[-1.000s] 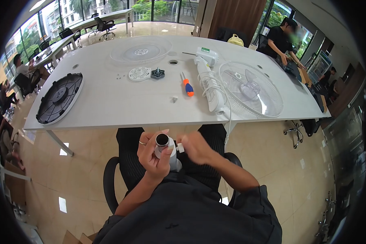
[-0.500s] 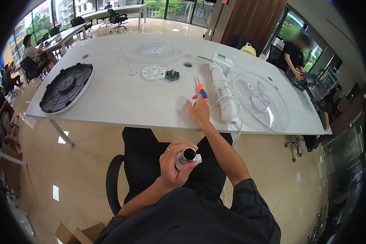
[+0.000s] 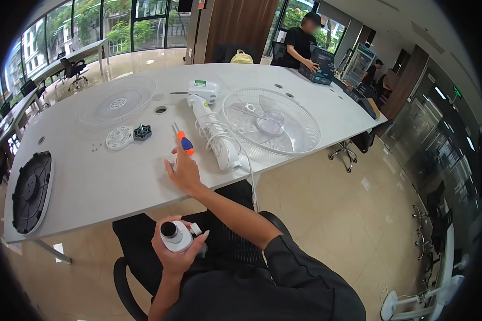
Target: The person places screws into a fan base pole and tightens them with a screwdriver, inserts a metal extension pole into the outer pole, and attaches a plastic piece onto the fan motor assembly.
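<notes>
My left hand [image 3: 172,252] is wrapped around a white tubular fan part [image 3: 178,238] with a dark round opening, held above my lap. A small white piece [image 3: 196,229] sticks out at its side. My right hand [image 3: 185,174] is over the near table edge with its fingers apart. Just beyond its fingertips is a screwdriver [image 3: 186,144] with an orange and blue handle; whether they touch I cannot tell. Right of it lies a white fan body [image 3: 215,136] with its cord wound around. A grey-white round plate [image 3: 119,138] and a black knob [image 3: 142,132] lie farther left.
On the white table [image 3: 107,187] are a round black-backed base [image 3: 32,190], a clear fan grille [image 3: 118,101], another grille with blades [image 3: 270,122] and tiny screws [image 3: 96,147]. A cord hangs over the front edge. A person [image 3: 301,45] handles a black box at the far side.
My view has turned right, so the table's contents appear farther left. The tubular part shows more of its white body. My right hand remains by the screwdriver.
</notes>
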### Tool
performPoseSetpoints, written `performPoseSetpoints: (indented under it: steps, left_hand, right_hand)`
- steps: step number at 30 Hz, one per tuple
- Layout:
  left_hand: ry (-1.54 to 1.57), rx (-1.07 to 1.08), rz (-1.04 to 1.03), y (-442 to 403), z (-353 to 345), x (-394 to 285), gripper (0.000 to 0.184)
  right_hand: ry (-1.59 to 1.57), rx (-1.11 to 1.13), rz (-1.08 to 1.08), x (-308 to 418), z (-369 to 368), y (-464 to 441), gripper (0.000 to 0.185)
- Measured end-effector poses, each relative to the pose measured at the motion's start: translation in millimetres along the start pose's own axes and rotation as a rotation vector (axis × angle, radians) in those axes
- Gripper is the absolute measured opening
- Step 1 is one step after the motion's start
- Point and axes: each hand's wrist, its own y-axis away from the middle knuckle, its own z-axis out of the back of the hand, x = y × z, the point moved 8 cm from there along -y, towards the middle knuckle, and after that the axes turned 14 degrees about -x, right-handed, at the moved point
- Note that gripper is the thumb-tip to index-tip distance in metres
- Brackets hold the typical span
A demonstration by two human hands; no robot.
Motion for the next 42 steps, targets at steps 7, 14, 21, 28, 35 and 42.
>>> performPoseSetpoints:
  steps: [7,14,21,28,35,42]
  left_hand:
    - [0.035,-0.154,0.158,-29.2,30.4,43.9,0.038]
    - [0.104,-0.282,0.219,-47.1,67.9,80.7,0.046]
    - [0.094,-0.205,0.246,-61.9,84.4,84.7,0.034]
    - [0.090,-0.202,0.253,-78.4,102.3,104.4,0.036]
    - [0.160,-0.291,0.327,-76.3,114.6,108.8,0.036]
    - [0.180,-0.308,0.332,-78.5,111.5,104.6,0.034]
  right_hand:
    - [-0.134,0.018,0.148,40.1,-12.9,-6.7,0.029]
    - [-0.191,0.212,0.324,79.3,-106.1,-54.1,0.015]
    - [0.079,0.293,0.349,65.0,-206.9,-127.3,0.014]
    - [0.154,0.518,0.317,47.9,-241.6,-147.5,0.021]
    - [0.240,0.408,0.418,31.7,-237.7,-146.7,0.021]
    - [0.356,0.488,0.206,-6.5,-219.7,-150.9,0.014]
